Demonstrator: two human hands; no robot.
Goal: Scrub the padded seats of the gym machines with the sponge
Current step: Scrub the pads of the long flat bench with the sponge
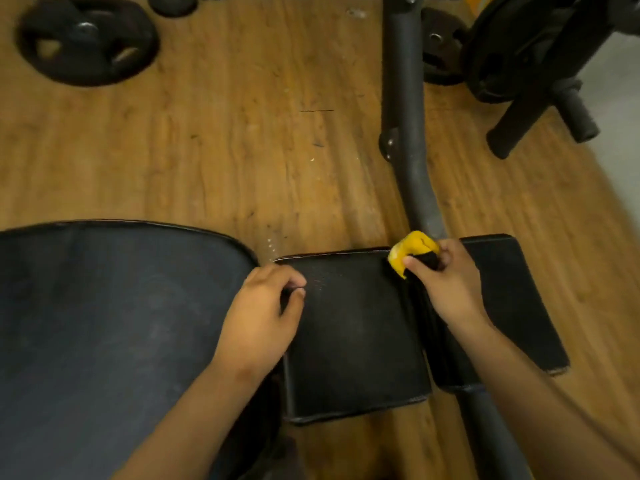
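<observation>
A black square seat pad [353,334] lies in the middle, between a large dark padded bench back [104,323] on the left and a narrower black pad [512,299] on the right. My right hand [446,285] grips a folded yellow sponge with a black scrub side [412,251] at the far right corner of the square pad, by the gap between the two pads. My left hand [263,317] rests at the square pad's left edge with its fingers curled over that edge. Fine specks show on the pad near my left fingertips.
A dark metal frame tube [405,116] runs from the pads away across the wooden floor [225,150]. A black weight plate [86,39] lies on the floor at far left. More plates and a rack with black pegs [519,64] stand at far right.
</observation>
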